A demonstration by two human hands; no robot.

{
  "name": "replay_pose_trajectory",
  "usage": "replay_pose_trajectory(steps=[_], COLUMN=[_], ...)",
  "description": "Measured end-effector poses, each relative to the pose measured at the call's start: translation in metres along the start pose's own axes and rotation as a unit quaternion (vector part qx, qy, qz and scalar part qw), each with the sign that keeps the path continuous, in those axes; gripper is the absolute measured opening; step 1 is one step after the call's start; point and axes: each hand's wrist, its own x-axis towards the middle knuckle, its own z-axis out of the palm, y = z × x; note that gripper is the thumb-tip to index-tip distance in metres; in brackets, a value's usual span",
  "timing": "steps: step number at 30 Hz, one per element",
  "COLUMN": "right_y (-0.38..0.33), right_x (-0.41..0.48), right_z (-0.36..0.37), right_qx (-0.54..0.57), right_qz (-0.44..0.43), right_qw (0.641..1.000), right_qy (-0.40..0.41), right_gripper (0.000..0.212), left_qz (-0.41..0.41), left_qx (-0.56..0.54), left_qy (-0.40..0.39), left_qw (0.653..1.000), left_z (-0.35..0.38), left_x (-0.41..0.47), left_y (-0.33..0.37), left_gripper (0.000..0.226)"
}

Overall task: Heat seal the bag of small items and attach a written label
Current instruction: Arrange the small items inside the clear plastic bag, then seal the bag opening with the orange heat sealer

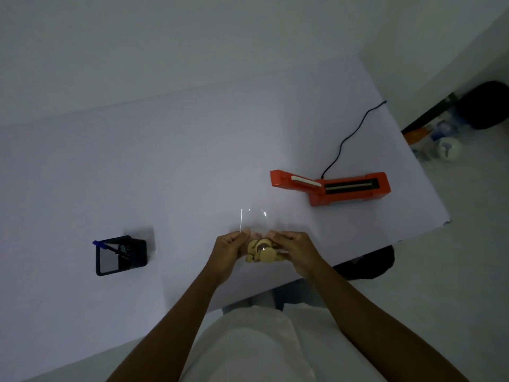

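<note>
While arms reach fwd, both hands, left & right, pinch clear bag w/ fingers curled.

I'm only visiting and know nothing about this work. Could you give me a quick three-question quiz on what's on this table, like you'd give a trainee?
1. True or false: the left hand and right hand both hold the clear bag of small tan items.
2. Where is the orange heat sealer? A) in the person's lap B) on the table, to the right of the hands C) on the floor
3. Fill in: the pen in the black holder is ____.
Key: 1 true; 2 B; 3 blue.
</note>
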Motion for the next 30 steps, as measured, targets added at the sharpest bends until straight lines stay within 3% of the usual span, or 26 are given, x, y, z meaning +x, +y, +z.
replay_pose_trajectory(steps=[11,16,24,30], right_y=[-0.007,-0.02,-0.038,-0.055], right_x=[-0.009,-0.006,0.017,0.034], right_z=[-0.121,-0.171,-0.242,-0.256], right_qx=[0.07,0.045,0.062,0.095], right_qz=[0.042,0.034,0.052,0.065], right_qw=[0.997,0.998,0.996,0.992], right_qy=[0.016,0.017,0.043,0.055], right_gripper=[0.023,0.022,0.019,0.032], left_qz=[-0.006,0.009,-0.065,-0.078], left_qx=[0.007,0.025,-0.07,-0.061], left_qy=[0.019,0.042,0.075,0.138], left_qw=[1.0,0.999,0.993,0.985], left_z=[0.123,0.181,0.249,0.275], left_x=[0.033,0.056,0.09,0.116], left_y=[-0.018,-0.017,-0.018,-0.011], left_gripper=[0.035,0.036,0.035,0.031])
